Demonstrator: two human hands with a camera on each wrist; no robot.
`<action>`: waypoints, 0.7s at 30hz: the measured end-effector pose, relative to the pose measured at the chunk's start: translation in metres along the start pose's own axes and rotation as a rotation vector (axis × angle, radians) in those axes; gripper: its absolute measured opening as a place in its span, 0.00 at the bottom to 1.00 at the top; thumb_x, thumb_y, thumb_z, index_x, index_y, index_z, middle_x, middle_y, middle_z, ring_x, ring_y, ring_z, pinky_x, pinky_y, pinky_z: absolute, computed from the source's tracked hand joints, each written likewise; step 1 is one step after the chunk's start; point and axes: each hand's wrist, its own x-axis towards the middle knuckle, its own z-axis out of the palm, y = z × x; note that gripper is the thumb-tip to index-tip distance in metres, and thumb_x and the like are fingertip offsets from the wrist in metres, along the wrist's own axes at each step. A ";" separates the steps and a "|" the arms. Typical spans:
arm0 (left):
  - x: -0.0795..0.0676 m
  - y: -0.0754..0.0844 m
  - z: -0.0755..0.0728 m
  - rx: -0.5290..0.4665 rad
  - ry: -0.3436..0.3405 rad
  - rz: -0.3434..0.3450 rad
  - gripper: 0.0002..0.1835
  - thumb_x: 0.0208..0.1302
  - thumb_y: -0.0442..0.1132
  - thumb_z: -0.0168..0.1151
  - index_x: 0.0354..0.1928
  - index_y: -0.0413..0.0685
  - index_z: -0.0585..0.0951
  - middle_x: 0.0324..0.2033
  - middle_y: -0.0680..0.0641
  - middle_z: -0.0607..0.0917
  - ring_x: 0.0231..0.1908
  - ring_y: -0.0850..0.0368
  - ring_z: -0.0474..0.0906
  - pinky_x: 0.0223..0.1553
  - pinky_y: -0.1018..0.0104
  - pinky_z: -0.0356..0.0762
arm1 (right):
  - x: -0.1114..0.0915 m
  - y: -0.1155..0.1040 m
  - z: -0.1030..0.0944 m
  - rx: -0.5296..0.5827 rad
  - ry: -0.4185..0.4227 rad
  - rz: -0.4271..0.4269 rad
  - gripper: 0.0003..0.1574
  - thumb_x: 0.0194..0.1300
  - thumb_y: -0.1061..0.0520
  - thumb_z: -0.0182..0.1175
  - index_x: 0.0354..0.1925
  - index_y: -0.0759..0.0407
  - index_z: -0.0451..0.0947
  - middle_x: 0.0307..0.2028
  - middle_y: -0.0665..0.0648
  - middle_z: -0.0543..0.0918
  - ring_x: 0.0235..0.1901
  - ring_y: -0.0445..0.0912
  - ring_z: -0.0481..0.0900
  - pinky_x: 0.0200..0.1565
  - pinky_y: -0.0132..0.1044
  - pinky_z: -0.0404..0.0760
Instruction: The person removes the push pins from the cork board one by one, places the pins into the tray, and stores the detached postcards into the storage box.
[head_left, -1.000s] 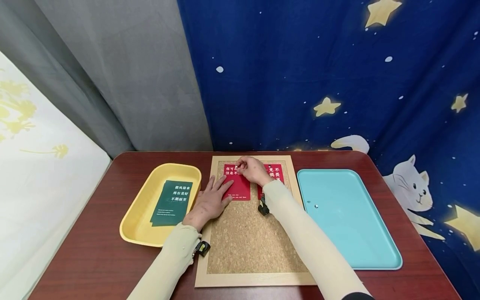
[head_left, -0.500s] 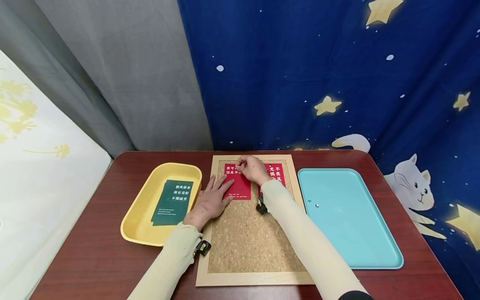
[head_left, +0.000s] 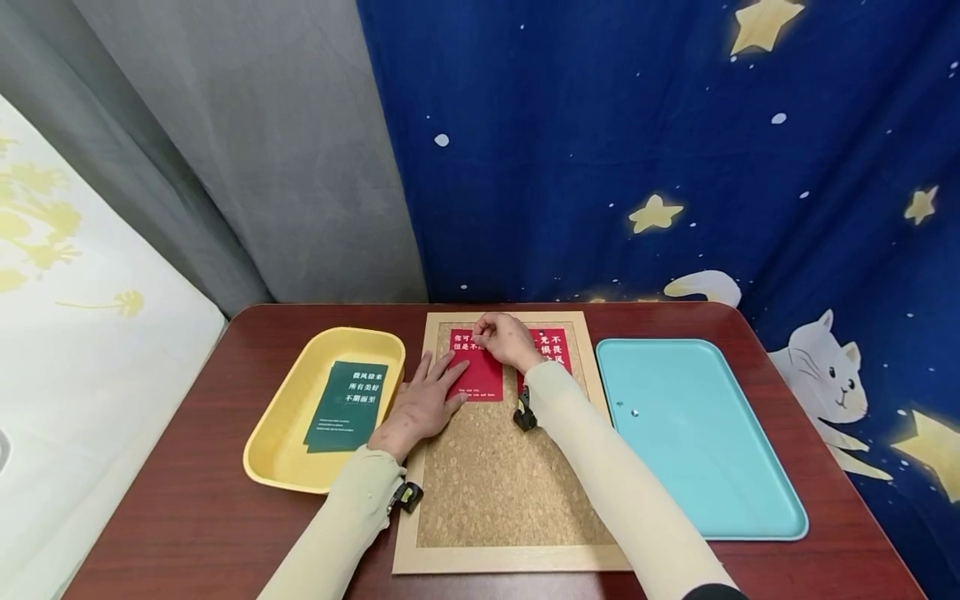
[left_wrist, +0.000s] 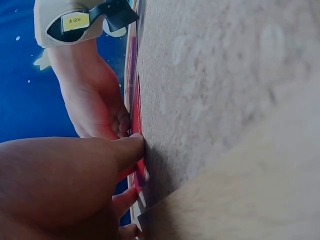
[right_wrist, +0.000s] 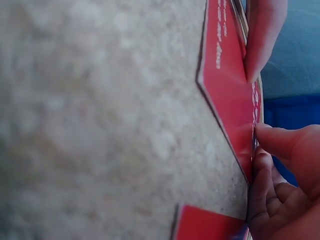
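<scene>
A cork board [head_left: 510, 483] with a pale wooden frame lies on the table. My left hand [head_left: 418, 410] rests with spread fingers on the left edge of a red card [head_left: 480, 380] near the board's top. At that card's upper right, my right hand [head_left: 508, 343] pinches with thumb and forefinger. A small thumbtack seems to be between the fingertips, mostly hidden by them. In the right wrist view, the thumb [right_wrist: 280, 140] meets the card's printed top edge. Beside it, a second red card [head_left: 557, 343], partly behind my right hand, has a thumbtack [head_left: 542, 332] at its top.
Left of the board stands a yellow basin [head_left: 258, 462] holding dark green cards [head_left: 347, 410] with white writing. To the right is a light blue tray [head_left: 712, 475] with a silver thumbtack [head_left: 634, 412] and another small piece near its left edge. Curtains hang behind the table.
Both hands keep nearly the same place on the card. The right fingertips shift only slightly; the head view sways a little.
</scene>
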 end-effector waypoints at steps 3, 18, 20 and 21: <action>0.000 0.000 0.000 0.004 -0.003 -0.002 0.33 0.79 0.52 0.54 0.81 0.59 0.62 0.84 0.46 0.55 0.84 0.36 0.40 0.72 0.27 0.62 | -0.001 0.000 -0.002 0.029 -0.014 -0.002 0.03 0.73 0.56 0.66 0.40 0.54 0.85 0.36 0.54 0.86 0.35 0.45 0.80 0.43 0.36 0.77; -0.002 0.002 -0.001 -0.001 0.004 0.008 0.33 0.78 0.52 0.55 0.81 0.58 0.63 0.83 0.45 0.55 0.84 0.35 0.41 0.72 0.25 0.62 | -0.005 0.002 -0.004 0.128 0.015 -0.056 0.04 0.74 0.57 0.64 0.42 0.55 0.85 0.40 0.56 0.85 0.39 0.46 0.81 0.44 0.34 0.78; -0.002 0.002 -0.001 -0.003 0.005 0.011 0.33 0.78 0.52 0.55 0.81 0.58 0.63 0.83 0.44 0.55 0.84 0.35 0.41 0.72 0.25 0.61 | -0.006 0.001 -0.006 0.138 0.036 -0.061 0.04 0.74 0.57 0.64 0.43 0.55 0.85 0.41 0.55 0.84 0.38 0.46 0.81 0.42 0.33 0.78; -0.002 0.002 -0.001 -0.005 0.006 0.012 0.33 0.78 0.52 0.55 0.81 0.58 0.63 0.83 0.44 0.55 0.84 0.35 0.41 0.72 0.24 0.61 | -0.007 0.001 -0.007 0.146 0.049 -0.064 0.04 0.74 0.57 0.64 0.43 0.54 0.85 0.41 0.55 0.84 0.38 0.46 0.81 0.41 0.33 0.78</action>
